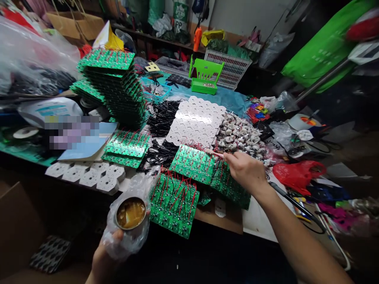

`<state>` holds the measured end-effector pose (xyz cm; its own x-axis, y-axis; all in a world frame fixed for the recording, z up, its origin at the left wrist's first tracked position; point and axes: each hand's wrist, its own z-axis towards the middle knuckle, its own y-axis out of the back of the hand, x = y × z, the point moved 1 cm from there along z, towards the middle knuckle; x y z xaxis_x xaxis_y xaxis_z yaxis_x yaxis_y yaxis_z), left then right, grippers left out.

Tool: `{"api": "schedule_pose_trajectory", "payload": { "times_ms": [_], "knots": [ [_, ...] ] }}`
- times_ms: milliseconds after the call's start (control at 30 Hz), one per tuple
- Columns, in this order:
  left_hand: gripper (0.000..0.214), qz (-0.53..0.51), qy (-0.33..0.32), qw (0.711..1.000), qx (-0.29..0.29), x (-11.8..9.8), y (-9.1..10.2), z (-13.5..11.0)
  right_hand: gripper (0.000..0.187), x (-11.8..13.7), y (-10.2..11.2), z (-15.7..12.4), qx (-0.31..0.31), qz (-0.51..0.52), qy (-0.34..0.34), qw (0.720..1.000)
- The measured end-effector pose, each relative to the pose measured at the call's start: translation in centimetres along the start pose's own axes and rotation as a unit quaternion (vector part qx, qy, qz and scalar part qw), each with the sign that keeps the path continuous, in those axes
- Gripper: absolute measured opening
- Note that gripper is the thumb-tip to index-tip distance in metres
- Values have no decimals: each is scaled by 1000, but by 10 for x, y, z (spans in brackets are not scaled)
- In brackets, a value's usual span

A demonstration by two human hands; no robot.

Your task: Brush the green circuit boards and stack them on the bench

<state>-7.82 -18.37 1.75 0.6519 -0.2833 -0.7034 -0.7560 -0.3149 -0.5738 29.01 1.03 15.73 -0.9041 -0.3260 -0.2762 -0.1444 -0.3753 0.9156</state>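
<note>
My left hand [109, 246] is wrapped round an open round tin [130, 213] with an amber, glossy substance inside; a clear plastic bag [132, 244] surrounds the tin. Between the fingers of my right hand [244, 169] is a slim pale brush [215, 154], its tip over the top edge of a green circuit board [192, 163] with red wires. Another wired circuit board [174, 203] lies nearer me, beside the tin, overhanging the table's front edge. Under my right hand, more green boards [229, 183] lie tilted and partly hidden.
A tall stack of green boards [114, 86] rises at the back left, with a lower stack [127, 146] before it. White perforated panels [197, 120], black cables [164, 118] and a heap of small white parts [241, 134] fill the middle. A red bag [296, 175] lies right.
</note>
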Motion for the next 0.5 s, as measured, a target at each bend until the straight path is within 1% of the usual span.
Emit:
{"api": "schedule_pose_trajectory", "payload": {
  "times_ms": [33,100,133,200,267,333,400,433,500],
  "knots": [
    [95,-1,-4,1000,-8,-1,-5,-2,34,7,2,4,-17,18,3,1000],
    [102,-3,-10,1000,-17,-3,-14,-4,34,27,7,11,-32,74,39,996],
    [103,-3,-13,1000,-21,-3,-18,-5,34,39,9,14,-25,97,64,993],
    [104,1,-13,999,-32,-5,-22,-6,33,63,9,21,9,114,104,988],
    [101,10,-9,999,-48,-5,-24,-5,31,80,6,27,48,101,113,987],
    [97,17,-8,998,-62,-6,-25,-3,28,89,1,31,78,95,113,986],
    [94,16,-13,997,-71,-6,-27,-1,25,91,-1,30,95,115,128,980],
    [93,11,-17,997,-73,-7,-29,0,24,90,0,29,94,136,131,978],
    [93,5,-28,997,-73,-9,-35,2,26,88,5,22,67,190,112,973]
  ]
}}
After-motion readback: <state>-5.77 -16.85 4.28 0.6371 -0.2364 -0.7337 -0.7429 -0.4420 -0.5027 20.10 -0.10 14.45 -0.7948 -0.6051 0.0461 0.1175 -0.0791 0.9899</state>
